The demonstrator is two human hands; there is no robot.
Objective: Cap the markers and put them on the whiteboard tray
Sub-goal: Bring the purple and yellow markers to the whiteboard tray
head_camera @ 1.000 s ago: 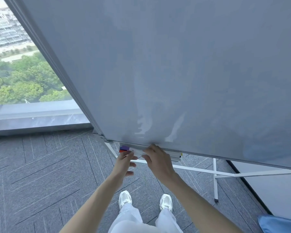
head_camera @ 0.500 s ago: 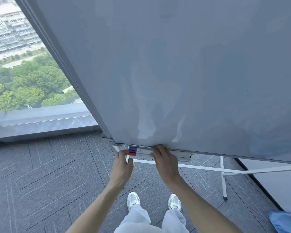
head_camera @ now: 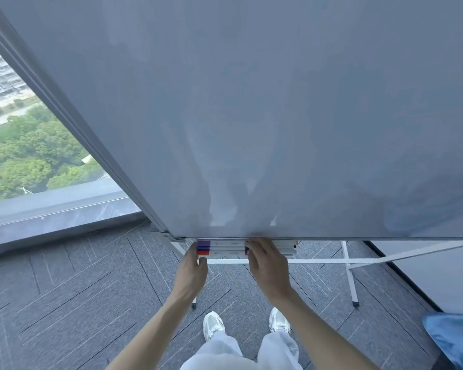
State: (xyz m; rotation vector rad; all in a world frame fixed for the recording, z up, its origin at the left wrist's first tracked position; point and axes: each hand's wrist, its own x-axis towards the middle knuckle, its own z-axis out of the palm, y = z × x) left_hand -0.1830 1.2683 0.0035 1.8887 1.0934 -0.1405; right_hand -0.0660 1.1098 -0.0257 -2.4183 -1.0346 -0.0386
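Red and purple caps sit right at the tips of the left hand (head_camera: pixel 191 268). Its fingers (head_camera: pixel 195 249) are held close together and fairly straight against the left ends of the markers (head_camera: pixel 226 248), with the thumb tucked below. The right hand (head_camera: pixel 268 265) lays its fingers (head_camera: pixel 255 248) side by side, flat across the barrels near their middle, and no finger is visibly wrapped round any one of them. The markers lie lengthwise, side by side, in the whiteboard tray (head_camera: pixel 288 252), just under the lower edge of the whiteboard (head_camera: pixel 251 116), with the coloured caps to the left. The likeliest slip from here, as I judge it, is too firm a push from the left. That could send the barrels sliding right along the narrow tray and off its far end, or make them ride up over each other and roll over the front lip onto the carpet (head_camera: pixel 78 289). Whether every cap is pressed fully home is too small to read, so a loose one could come away if the fingers drag as they lift off. The board rests on a light white stand (head_camera: pixel 318 260), and leaning weight on the tray might nudge the whole thing and tip the row out.
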